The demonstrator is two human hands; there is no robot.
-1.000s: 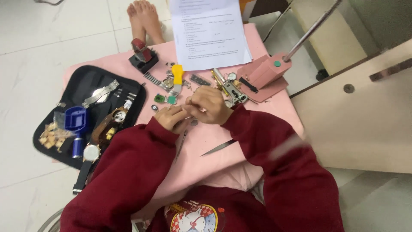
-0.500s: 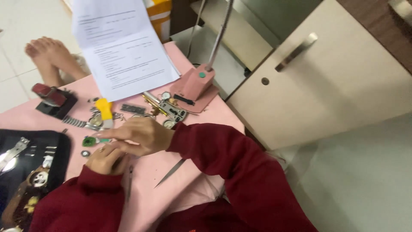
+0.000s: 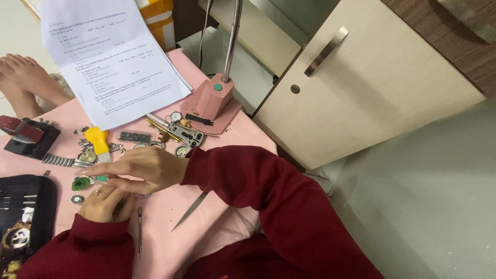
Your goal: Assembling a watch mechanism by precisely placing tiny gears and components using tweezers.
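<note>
A person in maroon sleeves works over watch parts on a pink-covered table (image 3: 222,206). The right hand (image 3: 139,169) reaches across toward the left edge, fingers extended and loosely spread, thumb and forefinger closing near a small green part (image 3: 81,183); whether they pinch anything cannot be told. The left hand (image 3: 106,202) sits beneath it, fingers curled inward, contents hidden.

Loose pieces crowd the space just beyond the hands: a yellow-handled tool (image 3: 98,142), a metal watch band (image 3: 59,161), watch cases (image 3: 176,117) and small screws. A sleeve sweeping across could well scatter them or push them off the table. Pointed tweezers (image 3: 190,211) lie near the right forearm by the near edge, tip toward the person, and a slim pin tool (image 3: 139,232) rests beside the left wrist; either might be knocked off or prick an arm. The printed sheet (image 3: 111,57) overhangs the far edge.
</note>
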